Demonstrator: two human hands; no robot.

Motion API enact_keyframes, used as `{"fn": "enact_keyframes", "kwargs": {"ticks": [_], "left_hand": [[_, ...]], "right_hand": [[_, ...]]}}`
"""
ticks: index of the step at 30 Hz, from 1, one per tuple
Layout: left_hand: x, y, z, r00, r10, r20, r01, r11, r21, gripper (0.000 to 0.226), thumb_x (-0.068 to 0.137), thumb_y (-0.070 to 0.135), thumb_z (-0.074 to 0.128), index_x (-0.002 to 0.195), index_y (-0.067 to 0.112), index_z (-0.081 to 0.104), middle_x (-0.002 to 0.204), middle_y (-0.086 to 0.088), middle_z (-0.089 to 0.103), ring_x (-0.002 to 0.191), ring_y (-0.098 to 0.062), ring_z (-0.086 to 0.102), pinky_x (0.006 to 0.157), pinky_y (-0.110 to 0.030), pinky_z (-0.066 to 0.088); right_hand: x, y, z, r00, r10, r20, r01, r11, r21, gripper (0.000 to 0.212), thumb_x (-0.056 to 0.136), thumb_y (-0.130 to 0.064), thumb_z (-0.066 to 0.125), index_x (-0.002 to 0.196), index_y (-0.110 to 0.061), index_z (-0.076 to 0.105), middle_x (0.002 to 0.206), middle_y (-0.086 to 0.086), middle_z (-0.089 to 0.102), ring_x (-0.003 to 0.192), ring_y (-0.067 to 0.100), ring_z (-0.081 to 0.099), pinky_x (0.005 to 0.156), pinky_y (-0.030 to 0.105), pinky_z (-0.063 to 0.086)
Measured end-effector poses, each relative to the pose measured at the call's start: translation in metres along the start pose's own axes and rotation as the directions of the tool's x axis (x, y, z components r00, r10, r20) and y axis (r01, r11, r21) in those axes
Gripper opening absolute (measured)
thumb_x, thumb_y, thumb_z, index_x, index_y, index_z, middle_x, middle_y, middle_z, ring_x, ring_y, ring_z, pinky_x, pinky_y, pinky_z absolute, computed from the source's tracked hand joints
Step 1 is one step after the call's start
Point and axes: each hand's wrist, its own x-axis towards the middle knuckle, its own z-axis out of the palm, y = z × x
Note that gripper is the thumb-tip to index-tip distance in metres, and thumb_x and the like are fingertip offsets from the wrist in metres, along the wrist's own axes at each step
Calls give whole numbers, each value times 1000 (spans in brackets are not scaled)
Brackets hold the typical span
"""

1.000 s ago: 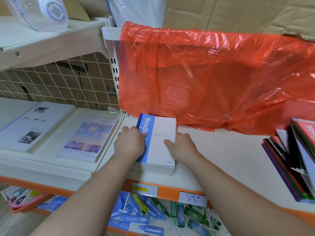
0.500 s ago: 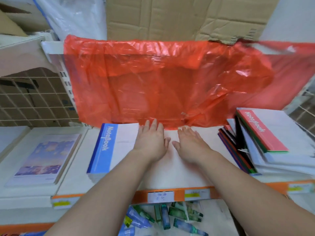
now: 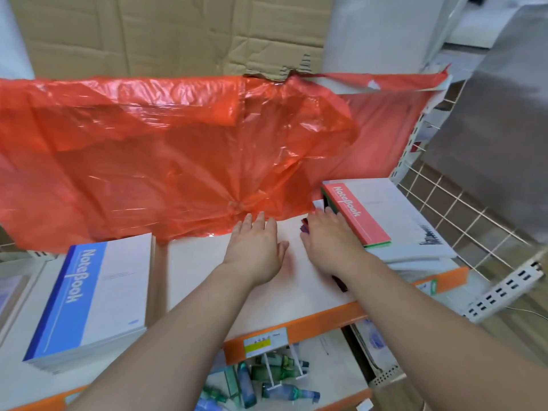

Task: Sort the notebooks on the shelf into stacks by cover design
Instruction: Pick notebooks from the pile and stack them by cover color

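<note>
shelf (image 3: 192, 262): white, orange front edge | left: blue notebook stack (image 3: 98, 295) | right: red-topped notebook pile (image 3: 400, 209)

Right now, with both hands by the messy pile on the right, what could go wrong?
1. The uneven pile of mixed notebooks is splayed near the shelf's orange front edge; the right hand tugging lower covers could slide the red-spined white notebook off.
2. The red plastic sheet hangs to the shelf by the left hand; it may snag.

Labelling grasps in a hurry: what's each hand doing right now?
Left hand: open, flat, holding nothing.
Right hand: open, fingertips at the mixed notebook pile.
</note>
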Motion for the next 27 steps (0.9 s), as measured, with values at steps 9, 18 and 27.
{"fn": "enact_keyframes", "kwargs": {"ticks": [9, 18, 27], "left_hand": [[21, 37, 7, 998, 49, 40, -50, 999, 11, 64, 103, 48, 29, 155, 11, 18, 164, -14, 12, 150, -37, 9, 122, -47, 12], [25, 31, 11, 999, 26, 35, -26, 1000, 11, 63, 103, 48, 30, 153, 11, 22, 163, -14, 16, 149, -37, 14, 121, -46, 15], [25, 22, 10, 995, -99, -19, 88, 943, -323, 41, 100, 41, 43, 124, 8, 50, 129, -15, 55, 120, -34, 46, 99, -42, 42]], "right_hand": [[-10, 49, -22, 946, 300, 125, -288, 952, -105, 41, 90, -7, 52, 130, -1, 49, 131, 21, 50, 121, 37, 46, 98, 43, 43], [-9, 49, -41, 946, 254, 202, -226, 963, -149, 30, 90, -2, 55, 119, -2, 56, 121, 16, 57, 109, 34, 57, 88, 36, 47], [-14, 52, -41, 987, 154, -42, -160, 964, -214, 34, 89, 6, 48, 122, 1, 45, 111, 17, 63, 98, 37, 63, 68, 37, 41]]}}
